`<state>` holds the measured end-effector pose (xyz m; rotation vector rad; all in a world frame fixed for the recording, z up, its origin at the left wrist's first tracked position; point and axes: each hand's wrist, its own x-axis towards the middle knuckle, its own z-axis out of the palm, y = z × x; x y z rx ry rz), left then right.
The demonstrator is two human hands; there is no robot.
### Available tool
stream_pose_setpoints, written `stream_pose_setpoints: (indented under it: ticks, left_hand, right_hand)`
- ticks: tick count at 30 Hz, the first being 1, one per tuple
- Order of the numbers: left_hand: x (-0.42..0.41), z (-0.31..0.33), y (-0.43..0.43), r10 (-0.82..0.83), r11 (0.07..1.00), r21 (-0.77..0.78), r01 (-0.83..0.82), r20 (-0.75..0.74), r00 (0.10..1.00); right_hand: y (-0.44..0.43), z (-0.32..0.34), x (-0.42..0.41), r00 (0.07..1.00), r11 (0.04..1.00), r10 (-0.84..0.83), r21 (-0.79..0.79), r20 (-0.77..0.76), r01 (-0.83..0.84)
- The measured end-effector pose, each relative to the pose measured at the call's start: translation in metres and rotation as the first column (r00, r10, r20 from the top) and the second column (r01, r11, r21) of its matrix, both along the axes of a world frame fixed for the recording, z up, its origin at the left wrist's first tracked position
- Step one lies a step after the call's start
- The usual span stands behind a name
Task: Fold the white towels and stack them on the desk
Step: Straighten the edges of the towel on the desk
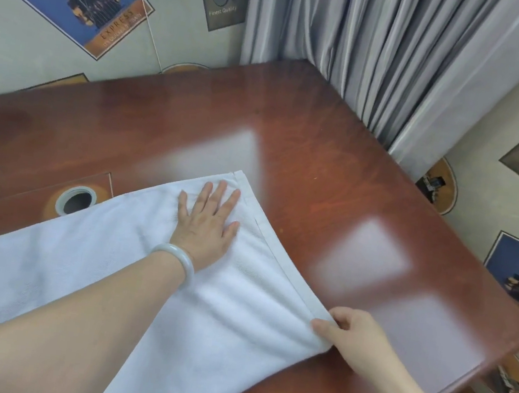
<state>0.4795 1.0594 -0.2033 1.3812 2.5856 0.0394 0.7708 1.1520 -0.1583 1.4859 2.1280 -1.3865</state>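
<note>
Here, a white towel [83, 272] is being held flat on the red-brown bench [337, 173], lying from the centre toward 8 o'clock. Near its 12 o'clock corner it is being pressed by the left hand [206, 225], fingers straight and apart. Its 4 o'clock corner is being pinched between thumb and curled fingers of the right hand [355, 337]. A round cable hole [75, 200] is showing at 9 o'clock.

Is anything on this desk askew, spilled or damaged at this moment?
Nothing is spilled or damaged. Only the towel lies askew to the desk edges: the left hand presses it flat, the right hand pinches its near corner. Its far edge passes close beside the cable hole.
</note>
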Motion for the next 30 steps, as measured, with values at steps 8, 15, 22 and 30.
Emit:
stream_pose_setpoints:
  ticks: [8,15,22,30]
  left_hand:
    - [-0.046,0.039,0.055,0.183,0.981,0.038,-0.19,0.138,0.973]
    - [-0.071,0.077,0.086,0.178,0.984,-0.085,-0.159,0.346,0.921]
    - [-0.064,0.038,0.098,0.258,0.921,0.207,-0.329,0.31,0.915]
    - [-0.054,0.012,0.104,0.236,0.915,0.34,-0.218,-0.013,0.972]
  right_hand:
    - [0.0,0.004,-0.007,0.986,0.995,-0.095,-0.028,-0.139,0.091]
    - [0.004,0.007,-0.005,0.989,0.992,-0.121,0.018,-0.082,0.123]
    - [-0.002,0.007,-0.02,0.982,0.937,-0.187,0.303,0.016,0.174]
    - [-0.003,-0.005,-0.018,0.972,0.819,-0.236,0.541,0.01,0.193]
